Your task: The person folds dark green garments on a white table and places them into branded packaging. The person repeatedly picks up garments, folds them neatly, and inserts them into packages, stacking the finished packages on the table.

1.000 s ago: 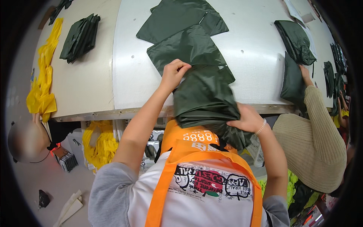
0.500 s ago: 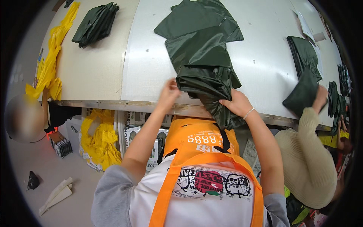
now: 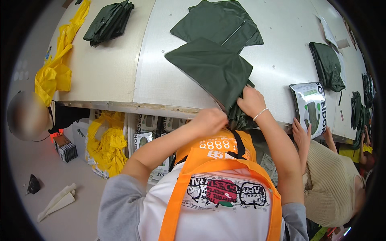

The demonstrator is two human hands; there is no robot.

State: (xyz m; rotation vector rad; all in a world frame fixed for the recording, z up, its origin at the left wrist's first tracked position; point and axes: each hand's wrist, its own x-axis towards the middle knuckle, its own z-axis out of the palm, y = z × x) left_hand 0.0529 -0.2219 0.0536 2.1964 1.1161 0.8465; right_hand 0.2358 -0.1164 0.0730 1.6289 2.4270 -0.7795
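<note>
A dark green garment (image 3: 213,68) of shiny, waterproof-looking fabric lies in front of me, its near part narrowing and bunching over the table's front edge. My right hand (image 3: 252,103) is closed around the gathered fabric at that edge. Close by on its left, my left hand (image 3: 210,121) is curled shut against the garment's near edge; its fingertips are partly hidden. Beyond, more dark green fabric with a zipper (image 3: 234,33) lies flat on the table, partly overlapped by the near flap.
Folded dark green garments (image 3: 107,23) are stacked at the far left, near yellow fabric (image 3: 56,68). On the right, a co-worker's hands (image 3: 303,136) hold a printed plastic package (image 3: 309,108) near another green bundle (image 3: 326,66). More yellow fabric (image 3: 108,144) fills a bin below the table (image 3: 152,86).
The bunched fabric has become a smoother, pointed flap on the table. My left hand has moved right and down, close to my right. The co-worker now holds a package instead of green fabric.
</note>
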